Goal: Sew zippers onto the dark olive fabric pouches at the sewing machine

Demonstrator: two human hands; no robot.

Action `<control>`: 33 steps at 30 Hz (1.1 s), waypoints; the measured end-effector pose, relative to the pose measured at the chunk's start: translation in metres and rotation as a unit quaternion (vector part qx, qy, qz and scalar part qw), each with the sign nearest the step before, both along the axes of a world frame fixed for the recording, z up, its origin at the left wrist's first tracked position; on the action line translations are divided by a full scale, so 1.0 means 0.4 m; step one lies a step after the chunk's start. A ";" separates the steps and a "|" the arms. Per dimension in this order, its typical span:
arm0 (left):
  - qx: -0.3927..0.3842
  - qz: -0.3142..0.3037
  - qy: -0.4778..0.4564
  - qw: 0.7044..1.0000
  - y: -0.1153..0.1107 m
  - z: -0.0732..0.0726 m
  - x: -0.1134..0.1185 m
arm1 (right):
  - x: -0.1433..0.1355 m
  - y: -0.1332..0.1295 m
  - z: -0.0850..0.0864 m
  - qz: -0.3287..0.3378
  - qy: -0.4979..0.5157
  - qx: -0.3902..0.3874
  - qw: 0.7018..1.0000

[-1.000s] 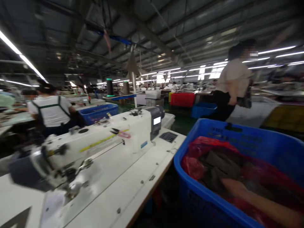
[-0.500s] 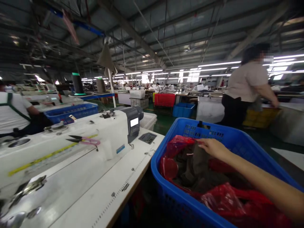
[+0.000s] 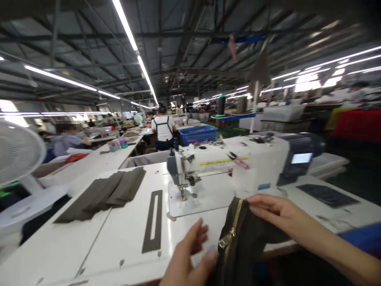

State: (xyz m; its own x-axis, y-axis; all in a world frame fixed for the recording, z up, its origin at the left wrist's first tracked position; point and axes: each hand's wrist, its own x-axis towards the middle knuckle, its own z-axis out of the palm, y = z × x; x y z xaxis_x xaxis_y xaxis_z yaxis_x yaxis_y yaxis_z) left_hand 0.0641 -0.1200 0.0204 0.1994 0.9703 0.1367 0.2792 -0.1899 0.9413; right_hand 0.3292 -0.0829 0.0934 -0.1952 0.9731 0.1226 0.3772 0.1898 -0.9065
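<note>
The right hand (image 3: 276,212) is pinching the top edge of a dark fabric piece (image 3: 247,242) that carries a brass zipper (image 3: 232,226), its fingers pressed together on the cloth just beside the zipper's upper end, while the piece is hanging down over the near edge of the white table (image 3: 119,238), in front of the sewing machine (image 3: 232,167). The left hand (image 3: 187,258) is coming up beside the fabric with its fingers loosely spread and blurred, holding nothing and just short of the zipper side. To do this well, the left hand should be taking the lower part of the piece so that the cloth is being carried flat rather than dangling, and the zipper tape should be kept straight and untwisted as it is being laid on the plate below the needle (image 3: 183,190). Keeping the grip close to the zipper edge is giving better control of the seam line. A stack of similar olive-dark pieces (image 3: 104,194) is lying well apart to the left on the table, and pink-handled snips (image 3: 238,160) are resting on top of the machine arm. Other people are working at tables farther back.
</note>
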 end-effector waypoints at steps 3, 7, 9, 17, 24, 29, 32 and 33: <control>-0.134 -0.085 -0.032 0.987 0.013 0.016 0.017 | -0.091 0.049 -0.024 0.040 -0.043 0.064 0.996; 0.000 0.033 0.057 0.998 0.042 0.068 -0.037 | -0.143 0.098 -0.074 0.041 -0.135 0.150 0.979; 0.073 0.067 0.175 0.980 0.055 0.079 -0.069 | -0.161 0.111 -0.128 0.065 -0.173 0.145 0.972; 0.124 -0.037 0.408 0.904 0.043 0.023 -0.108 | -0.195 0.090 -0.242 0.134 -0.291 0.271 0.908; -0.001 -0.104 0.282 0.954 0.026 0.098 -0.133 | -0.166 0.046 -0.155 0.224 -0.199 0.145 0.943; -0.045 -0.210 0.157 0.964 0.086 0.163 -0.117 | -0.110 0.057 -0.043 0.208 -0.223 0.077 0.949; 0.158 -0.098 0.211 0.960 0.141 0.178 -0.073 | -0.074 0.059 0.024 0.103 -0.237 0.221 0.940; 0.253 -0.041 0.240 0.936 0.158 0.178 -0.061 | -0.069 0.051 0.038 0.057 -0.233 0.276 0.931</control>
State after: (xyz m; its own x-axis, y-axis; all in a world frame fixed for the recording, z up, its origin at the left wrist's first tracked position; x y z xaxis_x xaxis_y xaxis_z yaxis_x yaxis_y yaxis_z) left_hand 0.0398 -0.0566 0.0914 0.4274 0.7842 0.4499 0.6118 -0.6172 0.4947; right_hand 0.3014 -0.0625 0.1086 -0.4502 0.7567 0.4741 0.6533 0.6411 -0.4028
